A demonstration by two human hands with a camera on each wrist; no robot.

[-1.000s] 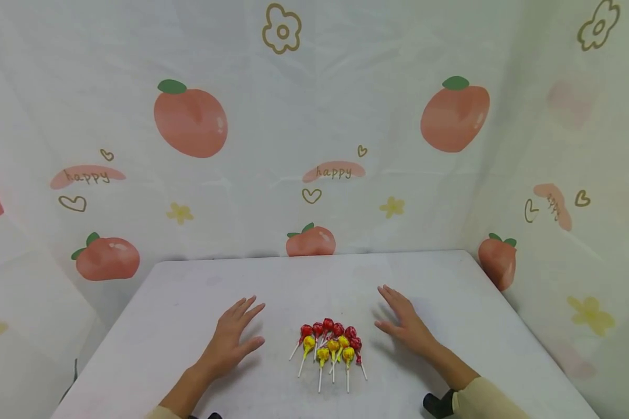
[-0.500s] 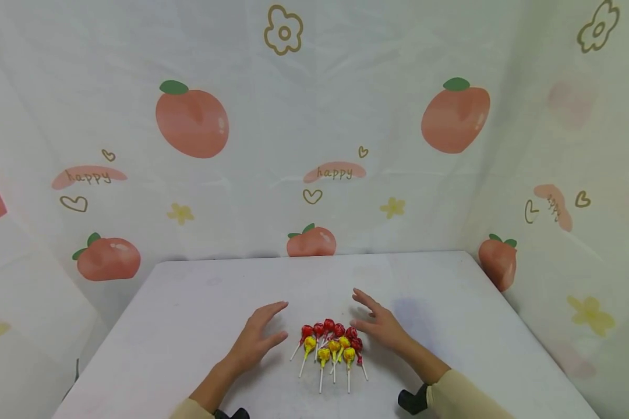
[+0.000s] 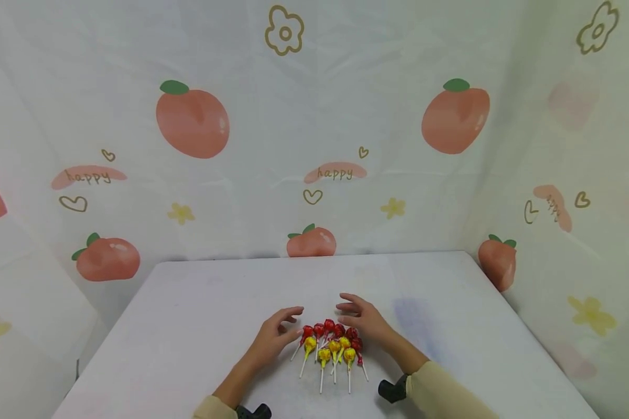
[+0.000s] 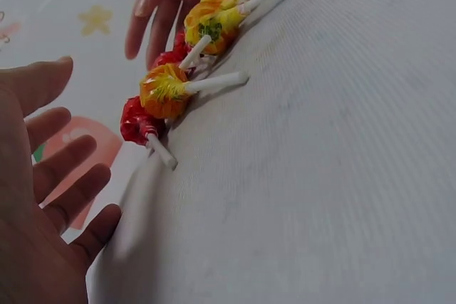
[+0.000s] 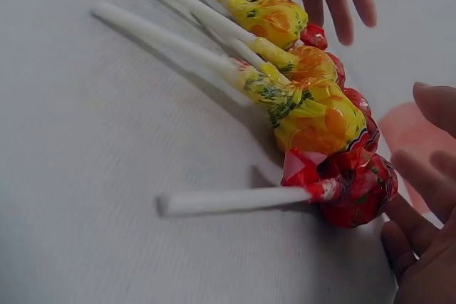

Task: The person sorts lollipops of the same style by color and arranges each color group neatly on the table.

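Note:
Several wrapped lollipops lie in a cluster on the white table, their white sticks pointing toward the person. Red lollipops (image 3: 329,326) form the back row, and yellow lollipops (image 3: 324,355) sit in front of them. My left hand (image 3: 274,337) is at the cluster's left side, fingers spread and slightly bent, holding nothing. Opposite it, my right hand (image 3: 367,319) is at the right and back of the cluster, also holding nothing. In the right wrist view its fingers come very near a red lollipop (image 5: 360,190); whether they touch is unclear.
The white table (image 3: 199,314) reaches back to a pale curtain (image 3: 272,105) printed with peaches, flowers and hearts. A black wrist device (image 3: 393,389) sits at the right sleeve, and a second black device (image 3: 254,412) at the left.
Both hands have moved inward from either side toward the lollipops, left hand rightward and right hand leftward. Their fingers are a little more bent. The lollipops have stayed in place.

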